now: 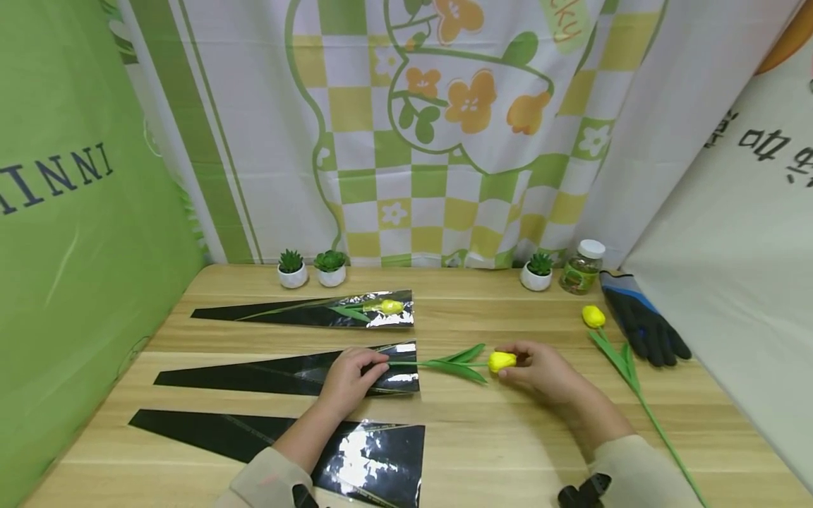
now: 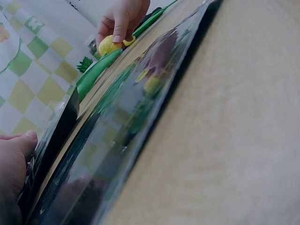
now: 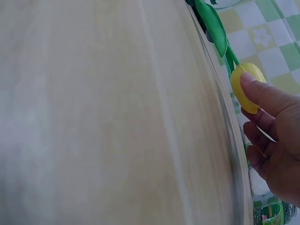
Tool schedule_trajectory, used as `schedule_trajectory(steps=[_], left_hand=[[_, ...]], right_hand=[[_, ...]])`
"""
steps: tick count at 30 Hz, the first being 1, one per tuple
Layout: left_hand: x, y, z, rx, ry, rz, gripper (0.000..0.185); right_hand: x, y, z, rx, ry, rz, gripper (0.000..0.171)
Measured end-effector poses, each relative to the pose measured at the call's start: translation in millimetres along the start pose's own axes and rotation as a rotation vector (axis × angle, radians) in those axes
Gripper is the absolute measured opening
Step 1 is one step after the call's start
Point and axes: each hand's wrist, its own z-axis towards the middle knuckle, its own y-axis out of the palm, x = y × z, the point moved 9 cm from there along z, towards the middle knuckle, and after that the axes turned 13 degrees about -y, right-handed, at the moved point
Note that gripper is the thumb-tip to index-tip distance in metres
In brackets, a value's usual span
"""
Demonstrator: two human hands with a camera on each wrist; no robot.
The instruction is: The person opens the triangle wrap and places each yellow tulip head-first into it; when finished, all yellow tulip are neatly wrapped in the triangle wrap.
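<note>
A yellow artificial tulip (image 1: 502, 363) lies lengthwise between the hands, its two green leaves (image 1: 459, 368) to the right of the middle black flower sleeve (image 1: 254, 376). My right hand (image 1: 540, 370) pinches the bloom between thumb and fingers; the right wrist view shows the thumb on top of the yellow petals (image 3: 246, 86). Over the sleeve's wide end, my left hand (image 1: 349, 381) pinches the stem with thumb and forefinger. The stem's far end is hidden by that hand. In the left wrist view the left thumb (image 2: 26, 143) is right at the sleeve's edge.
Behind lies a sleeve (image 1: 305, 310) with a yellow tulip (image 1: 391, 307) inside; a third sleeve (image 1: 368, 458) lies in front, partly under the left forearm. Another tulip (image 1: 593, 317) and a black glove (image 1: 648, 324) lie right. Potted plants (image 1: 293, 274) and a jar (image 1: 581, 268) line the back.
</note>
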Motion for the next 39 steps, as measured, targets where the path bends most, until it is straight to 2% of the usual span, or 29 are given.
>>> schedule_trajectory(steps=[8,14,19,39], left_hand=[[4.7,-0.7,1.9,0.001,0.029,0.048,0.013],[7.7,-1.5,1.9,-0.001,0.045,0.055,0.014],[9.4,-2.6,1.0,0.001,0.060,0.052,0.014],[9.7,-4.5,-0.7,0.027,0.087,0.048,0.014]], right_hand=[[-16.3,10.0,14.5,-0.017,-0.085,-0.015,0.038],[-31.4,22.1,24.8,-0.066,-0.190,-0.032,0.034],[-38.0,32.1,31.6,-0.102,-0.233,-0.062,0.031],[-53.2,70.8,49.0,-0.150,-0.239,-0.042,0.033]])
